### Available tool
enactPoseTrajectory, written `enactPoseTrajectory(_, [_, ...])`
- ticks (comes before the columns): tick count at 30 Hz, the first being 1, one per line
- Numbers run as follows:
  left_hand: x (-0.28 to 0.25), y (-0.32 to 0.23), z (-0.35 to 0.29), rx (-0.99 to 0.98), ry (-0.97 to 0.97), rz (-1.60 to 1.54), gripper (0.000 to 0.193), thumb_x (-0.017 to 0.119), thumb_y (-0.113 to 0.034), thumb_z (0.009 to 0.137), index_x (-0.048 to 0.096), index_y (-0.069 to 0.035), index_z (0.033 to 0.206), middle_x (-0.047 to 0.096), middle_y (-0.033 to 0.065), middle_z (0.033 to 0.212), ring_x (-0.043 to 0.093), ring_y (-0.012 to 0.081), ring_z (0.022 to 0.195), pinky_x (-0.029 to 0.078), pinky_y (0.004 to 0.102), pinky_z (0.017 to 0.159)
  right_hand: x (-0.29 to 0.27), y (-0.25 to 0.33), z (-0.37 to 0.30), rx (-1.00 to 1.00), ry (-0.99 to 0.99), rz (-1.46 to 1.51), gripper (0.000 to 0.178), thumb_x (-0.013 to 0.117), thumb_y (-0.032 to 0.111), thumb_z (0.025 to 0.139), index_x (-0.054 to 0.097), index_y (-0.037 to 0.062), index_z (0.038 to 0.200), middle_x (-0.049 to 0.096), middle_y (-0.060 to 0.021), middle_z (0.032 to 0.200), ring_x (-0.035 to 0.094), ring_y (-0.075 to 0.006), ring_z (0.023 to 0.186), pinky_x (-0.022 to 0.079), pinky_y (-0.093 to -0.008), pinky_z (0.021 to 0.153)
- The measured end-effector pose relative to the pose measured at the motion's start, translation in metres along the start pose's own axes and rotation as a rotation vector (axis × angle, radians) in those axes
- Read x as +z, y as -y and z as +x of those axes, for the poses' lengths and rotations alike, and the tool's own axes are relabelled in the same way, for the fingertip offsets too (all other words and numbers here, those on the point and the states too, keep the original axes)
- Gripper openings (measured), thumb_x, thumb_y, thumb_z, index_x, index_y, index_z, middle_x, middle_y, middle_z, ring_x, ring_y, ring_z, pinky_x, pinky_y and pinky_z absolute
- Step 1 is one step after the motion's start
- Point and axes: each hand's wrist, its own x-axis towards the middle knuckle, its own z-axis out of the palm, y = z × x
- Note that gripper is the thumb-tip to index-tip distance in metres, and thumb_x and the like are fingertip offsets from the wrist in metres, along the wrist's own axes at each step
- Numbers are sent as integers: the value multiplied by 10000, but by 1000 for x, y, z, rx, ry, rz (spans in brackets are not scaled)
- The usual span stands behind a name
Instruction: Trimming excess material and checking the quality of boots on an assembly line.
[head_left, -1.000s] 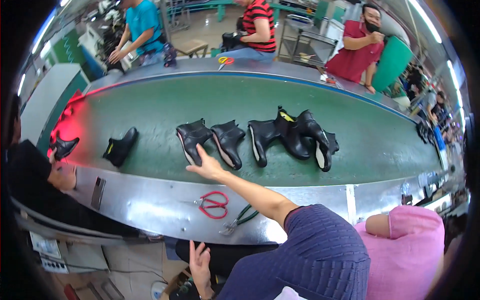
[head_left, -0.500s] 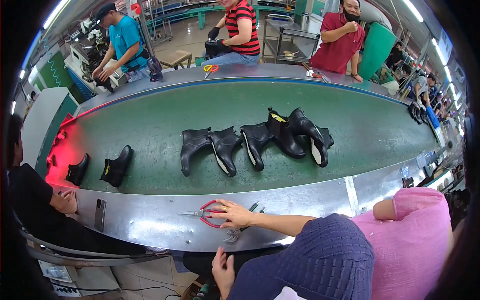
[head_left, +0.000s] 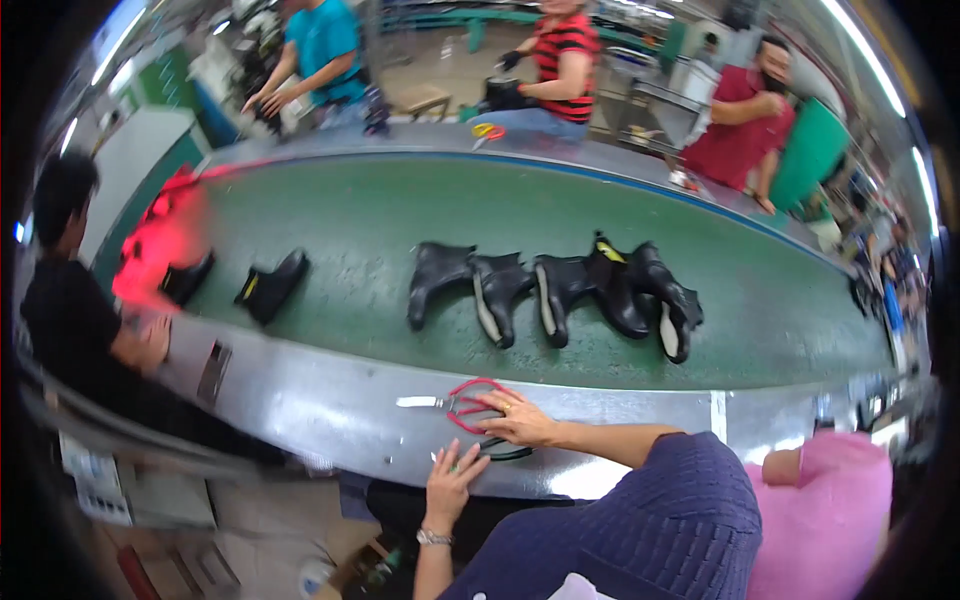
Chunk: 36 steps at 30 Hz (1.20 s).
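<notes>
My right hand [head_left: 520,418] reaches from a navy sleeve onto the metal table edge. Its fingers are apart and rest over the red handles of a pair of pliers [head_left: 462,404], whose handles are spread and whose pale, shiny jaws point left. My left hand [head_left: 457,478], with a watch on its wrist, is at the table's front edge. Its fingers are spread and nothing shows in them. Between my hands lies a dark-handled tool [head_left: 510,453], partly hidden. Beyond the pliers, several black ankle boots [head_left: 437,285] lie on the green belt [head_left: 345,240].
A phone [head_left: 214,372] lies on the left of the metal ledge [head_left: 330,400]. A person in black [head_left: 75,320] stands left, one in pink [head_left: 825,500] right. Three people work across the belt. Yellow-and-red scissors [head_left: 488,133] lie on the far ledge. Red light colours the belt's left end.
My left hand has risen from below the ledge to its front edge, fingers spreading. My right hand remains over the pliers. The whole view has swung and is slightly blurred.
</notes>
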Motion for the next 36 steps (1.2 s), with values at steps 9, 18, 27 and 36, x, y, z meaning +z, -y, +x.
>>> enactPoseTrajectory(9, [-33, 38, 9, -219, -45, 138, 603, 526, 3, 786, 611, -351, 1266, 401, -47, 1498, 358, 271, 1385, 324, 456, 1115, 13, 35, 46, 197, -232, -86, 318, 717, 263, 794, 698, 238, 1110, 533, -128, 1321, 487, -333, 1202, 312, -504, 1063])
enactPoseTrajectory(18, [-44, 108, 3, -886, -132, 212, 564, 486, -408, 958, 338, -287, 1489, 94, 233, 1576, 94, 399, 1455, 118, 547, 1148, 6, 34, 185, 14, -337, 281, 249, 621, 14, 828, 665, 66, 1067, 645, -116, 1105, 627, -300, 961, 506, -354, 837])
enactPoseTrajectory(27, [-46, 111, 12, -948, -11, 208, 611, 414, -484, 966, 242, -299, 1522, 43, 222, 1587, 24, 394, 1467, 41, 555, 1150, 96, 37, 492, -182, -198, 377, 589, 687, 116, 801, 445, -5, 1324, 478, -236, 1351, 585, -359, 1089, 502, -399, 895])
enactPoseTrajectory(36, [-40, 109, 10, -948, 1, 145, 597, 397, -485, 972, 206, -354, 1522, 10, 166, 1604, -20, 345, 1479, 10, 528, 1159, 115, 11, 520, 8, -287, 283, 295, 718, 265, 794, 646, 40, 970, 606, -129, 847, 599, -316, 860, 467, -414, 748])
